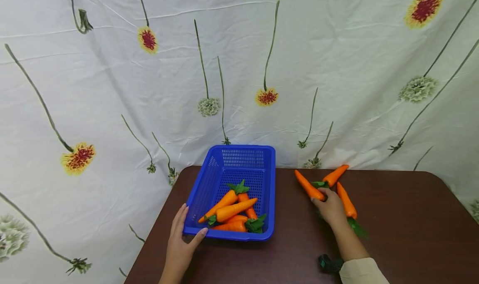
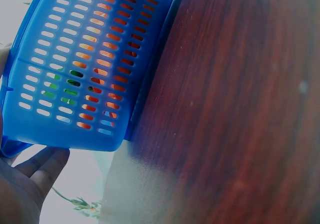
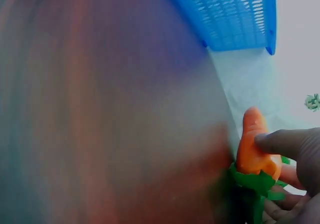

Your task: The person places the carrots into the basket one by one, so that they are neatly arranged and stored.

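A blue plastic basket [image 1: 272, 192] stands on the table with several orange carrots [image 1: 233, 211] with green leafy tops inside. My left hand [image 1: 179, 238] holds the basket at its near left corner, thumb on the front rim and fingers along the left side. To the right of the basket, my right hand [image 1: 331, 207] grips a carrot [image 1: 308, 185] near its leafy end, its tip pointing away to the left. In the right wrist view the thumb presses on this carrot [image 3: 252, 146]. Two more carrots lie around the right hand, one behind it [image 1: 336, 175] and one to its right [image 1: 346, 201].
A dark brown table [image 1: 408, 230] bears everything. Behind it hangs a white cloth [image 1: 239, 34] printed with flowers, close to the table's far edge. A dark strap-like object [image 1: 329, 264] is by the right wrist, near the beige sleeve [image 1: 363, 271].
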Available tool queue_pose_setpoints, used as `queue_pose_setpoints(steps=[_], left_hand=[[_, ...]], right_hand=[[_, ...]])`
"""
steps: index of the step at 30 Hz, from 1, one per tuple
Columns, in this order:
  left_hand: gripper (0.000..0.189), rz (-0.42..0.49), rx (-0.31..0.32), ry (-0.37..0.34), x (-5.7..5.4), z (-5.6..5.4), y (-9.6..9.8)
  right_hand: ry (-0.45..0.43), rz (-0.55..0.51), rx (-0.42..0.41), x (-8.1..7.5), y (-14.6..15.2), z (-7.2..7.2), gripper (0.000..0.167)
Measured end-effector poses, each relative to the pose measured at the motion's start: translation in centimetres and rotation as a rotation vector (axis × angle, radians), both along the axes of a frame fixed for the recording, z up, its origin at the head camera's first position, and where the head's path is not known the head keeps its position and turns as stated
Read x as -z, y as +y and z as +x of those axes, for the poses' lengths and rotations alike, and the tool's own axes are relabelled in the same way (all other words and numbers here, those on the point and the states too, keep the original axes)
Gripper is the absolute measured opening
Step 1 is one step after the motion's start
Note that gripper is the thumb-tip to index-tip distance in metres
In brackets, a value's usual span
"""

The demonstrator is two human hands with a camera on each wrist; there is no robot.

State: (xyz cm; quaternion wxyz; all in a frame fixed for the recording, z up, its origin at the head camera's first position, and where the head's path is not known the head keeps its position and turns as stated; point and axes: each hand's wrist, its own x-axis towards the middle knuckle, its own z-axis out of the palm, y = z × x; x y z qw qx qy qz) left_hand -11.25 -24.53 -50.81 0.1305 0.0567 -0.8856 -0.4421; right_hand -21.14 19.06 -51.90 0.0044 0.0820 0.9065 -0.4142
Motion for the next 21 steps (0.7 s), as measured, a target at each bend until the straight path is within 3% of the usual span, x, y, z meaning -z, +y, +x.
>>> queue_pose_setpoints(steps=[21], left_hand=[[0.086,-0.005,-0.015,0.014,0.09,0.08,0.13]], right_hand=[[-0.016,-0.091,0.021,0.28,0.38,0.68,0.058]])
